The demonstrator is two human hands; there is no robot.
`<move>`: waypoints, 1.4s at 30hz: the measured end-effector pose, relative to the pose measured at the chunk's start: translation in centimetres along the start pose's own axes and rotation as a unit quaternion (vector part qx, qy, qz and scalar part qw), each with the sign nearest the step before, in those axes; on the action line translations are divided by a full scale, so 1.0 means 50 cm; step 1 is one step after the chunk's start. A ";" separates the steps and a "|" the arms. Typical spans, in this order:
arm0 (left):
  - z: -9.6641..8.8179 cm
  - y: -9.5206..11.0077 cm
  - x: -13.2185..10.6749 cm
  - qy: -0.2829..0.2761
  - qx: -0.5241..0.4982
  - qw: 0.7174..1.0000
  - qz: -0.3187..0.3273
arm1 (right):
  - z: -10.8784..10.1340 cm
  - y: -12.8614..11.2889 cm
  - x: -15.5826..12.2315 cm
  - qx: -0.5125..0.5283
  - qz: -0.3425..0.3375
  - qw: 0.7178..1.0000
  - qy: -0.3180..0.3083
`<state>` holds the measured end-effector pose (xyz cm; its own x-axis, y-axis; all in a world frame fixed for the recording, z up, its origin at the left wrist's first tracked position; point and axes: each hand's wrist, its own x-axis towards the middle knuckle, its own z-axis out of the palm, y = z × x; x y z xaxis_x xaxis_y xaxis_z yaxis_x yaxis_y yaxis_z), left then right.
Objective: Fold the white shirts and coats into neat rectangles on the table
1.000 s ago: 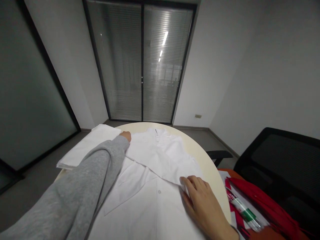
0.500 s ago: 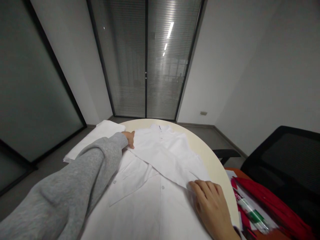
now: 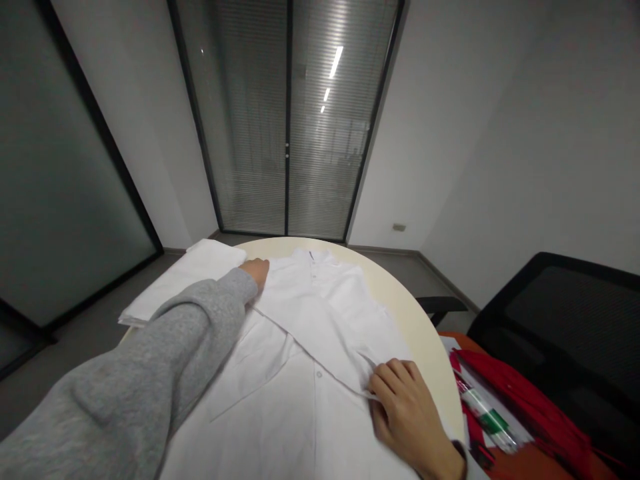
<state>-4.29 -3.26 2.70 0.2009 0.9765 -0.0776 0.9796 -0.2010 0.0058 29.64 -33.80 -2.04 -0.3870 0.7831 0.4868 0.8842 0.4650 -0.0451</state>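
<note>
A white button-up shirt (image 3: pixel 300 413) lies spread on the round table, its collar at the far side. One sleeve (image 3: pixel 310 320) runs diagonally across the chest toward the lower right. At the shirt's far left edge, near the shoulder, my left hand (image 3: pixel 257 269) is closed on the fabric; its fingertips are largely hidden. My right hand (image 3: pixel 407 410) has curled fingers gripping the sleeve's lower right end, with the thumb tucked underneath. A grey sleeve covers my left arm.
A stack of folded white cloth (image 3: pixel 185 270) sits at the table's left edge. The cream tabletop (image 3: pixel 425 340) shows along the right. Beside it, an orange surface (image 3: pixel 525 460) bears a red item (image 3: pixel 530 393) and a clear package (image 3: pixel 487 417). A black mesh chair (image 3: pixel 560 313) stands at right.
My left hand has closed from a more spread pose at the shirt's shoulder. My right hand has curled further around the sleeve's end. The whole view has shifted slightly.
</note>
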 end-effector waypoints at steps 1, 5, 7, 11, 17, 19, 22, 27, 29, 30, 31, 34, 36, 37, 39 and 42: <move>0.003 0.010 0.003 0.016 -0.006 1.000 0.005 | 0.000 -0.003 0.002 0.012 0.000 1.000 -0.003; 0.047 0.054 0.019 0.034 -0.027 0.999 0.016 | -0.003 -0.007 0.006 0.025 -0.001 1.000 -0.003; 0.079 0.065 0.026 0.022 -0.033 0.999 0.006 | -0.003 -0.006 0.006 0.014 0.014 1.000 -0.005; 0.121 0.057 0.044 -0.002 -0.043 0.999 -0.027 | -0.004 -0.007 0.003 0.015 0.037 0.999 -0.007; 0.124 0.029 0.064 -0.003 -0.052 0.998 -0.025 | -0.010 -0.011 -0.004 0.107 0.005 0.994 -0.016; 0.125 0.026 0.064 0.005 -0.053 0.998 -0.022 | -0.010 -0.009 -0.007 0.126 -0.006 0.991 -0.036; 0.126 0.023 0.063 0.015 -0.050 0.998 -0.020 | -0.011 -0.008 -0.010 0.132 -0.018 0.990 -0.055; 0.105 0.039 0.049 0.033 -0.028 0.999 -0.001 | -0.027 -0.014 -0.012 0.131 0.000 0.986 -0.104; 0.090 0.065 0.027 0.046 -0.012 0.998 0.037 | -0.032 -0.016 -0.012 0.123 0.018 0.984 -0.130; 0.084 0.083 0.010 0.049 -0.007 0.996 0.072 | -0.033 -0.016 -0.011 0.120 0.022 0.983 -0.139; 0.080 0.104 -0.011 0.048 -0.009 0.992 0.115 | -0.034 -0.017 -0.009 0.118 0.025 0.982 -0.145; 0.082 0.167 -0.090 0.027 -0.049 0.965 0.256 | -0.041 -0.021 0.000 0.119 0.027 0.979 -0.163; 0.095 0.196 -0.141 0.006 -0.074 0.946 0.314 | -0.057 -0.024 0.010 0.127 0.031 0.974 -0.183; 0.104 0.203 -0.162 -0.002 -0.079 0.941 0.328 | -0.070 -0.024 0.016 0.136 0.039 0.970 -0.196; 0.122 0.208 -0.190 -0.008 -0.080 0.938 0.337 | -0.098 -0.017 0.029 0.154 0.069 0.960 -0.225; 0.140 0.200 -0.203 0.009 -0.081 0.938 0.338 | -0.123 0.020 0.044 0.126 0.123 0.960 -0.216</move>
<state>3.42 -15.71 -3.43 0.7749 0.6319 0.0159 0.6169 -0.7615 0.1987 31.26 -34.16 4.34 -0.2950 0.9550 0.0300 0.8924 0.2866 -0.3487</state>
